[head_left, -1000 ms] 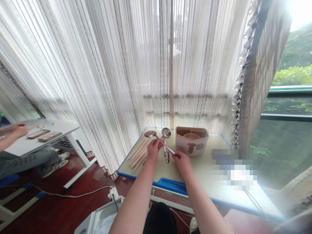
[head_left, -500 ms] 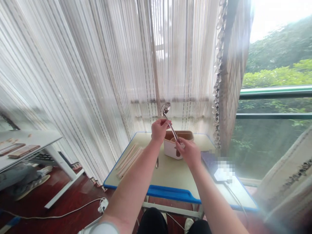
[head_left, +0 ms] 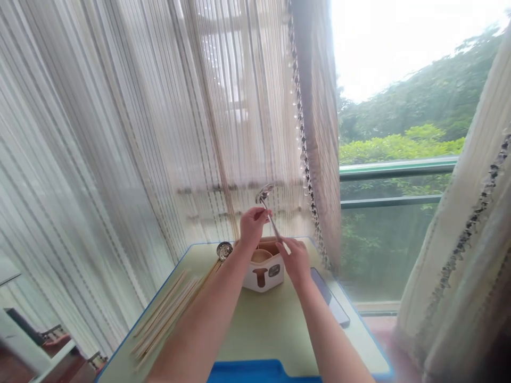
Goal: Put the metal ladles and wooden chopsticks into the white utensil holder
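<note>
A shiny metal ladle is held up at a tilt above the table, its bowl toward the curtain. My left hand pinches the handle just below the bowl. Lower down, the fingers of my right hand close around the handle's end. Behind and beneath the hands stands a white utensil holder with a brown inside and a T-shaped cutout in front; my forearms partly cover it. To its left lies a slotted metal skimmer, its handle partly behind my left forearm.
Several chopsticks lie on the left of the blue-edged table. A phone-like flat device rests at the right. A sheer curtain hangs close behind the table, and a window with a railing is at the right.
The view has swung right and closer to the table. Both hands still grip the ladle, its bowl now turned somewhat differently. The skimmer's head has come into sight beside my left forearm.
</note>
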Tool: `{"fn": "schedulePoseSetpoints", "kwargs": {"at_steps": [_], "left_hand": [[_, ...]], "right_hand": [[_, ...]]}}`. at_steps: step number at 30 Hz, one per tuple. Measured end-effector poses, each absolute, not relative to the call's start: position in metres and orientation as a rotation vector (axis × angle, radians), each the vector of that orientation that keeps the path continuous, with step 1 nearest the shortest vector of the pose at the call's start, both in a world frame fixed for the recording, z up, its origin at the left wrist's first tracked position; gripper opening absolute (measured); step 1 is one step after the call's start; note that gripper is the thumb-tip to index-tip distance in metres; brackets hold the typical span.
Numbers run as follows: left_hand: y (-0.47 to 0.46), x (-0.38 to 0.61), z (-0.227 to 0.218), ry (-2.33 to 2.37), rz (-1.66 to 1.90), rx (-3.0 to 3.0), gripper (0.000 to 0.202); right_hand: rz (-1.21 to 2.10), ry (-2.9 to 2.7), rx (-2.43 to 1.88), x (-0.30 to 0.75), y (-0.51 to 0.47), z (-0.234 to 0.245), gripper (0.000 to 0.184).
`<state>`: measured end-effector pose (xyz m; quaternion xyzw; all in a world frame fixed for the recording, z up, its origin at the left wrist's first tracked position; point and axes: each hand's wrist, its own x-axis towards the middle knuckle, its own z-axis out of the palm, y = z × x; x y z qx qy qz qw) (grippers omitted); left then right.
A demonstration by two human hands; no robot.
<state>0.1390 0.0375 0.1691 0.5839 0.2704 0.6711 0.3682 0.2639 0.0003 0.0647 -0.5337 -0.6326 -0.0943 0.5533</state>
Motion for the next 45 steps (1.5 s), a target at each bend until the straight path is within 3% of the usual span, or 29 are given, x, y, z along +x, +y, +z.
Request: {"fn": "schedulePoseSetpoints", "kwargs": {"at_steps": [8, 17, 27, 34, 40, 45], "left_hand": [[0.037, 0.146, 0.181, 0.794, 1.847, 1.754, 0.021], [0.034, 0.138, 0.160, 0.864, 1.787, 1.901, 0.017], [0.012, 0.132, 0.166, 0.696, 2.084, 1.882, 0.014], [0.035, 0.141, 0.153, 0.748, 1.920, 2.023, 0.014], [0.056, 0.142, 0.143, 0.867, 1.776, 2.010, 0.012], [0.070, 0.140, 0.134, 0.844, 1.714, 1.971, 0.009]], "right_hand": [[-0.217, -1.441, -1.072, 0.254, -0.001, 0.063, 0.030], [-0.173, -1.350, -1.075, 0.252, 0.010, 0.041, 0.025], [-0.094, -1.467, -1.019, 0.253, 0.008, 0.064, 0.026], [-0.014, -1.435, -1.153, 0.260, 0.020, 0.046, 0.023], [0.121, -1.366, -1.109, 0.258, 0.023, 0.026, 0.041], [0.256, -1.374, -1.058, 0.253, 0.023, 0.020, 0.041]]}}
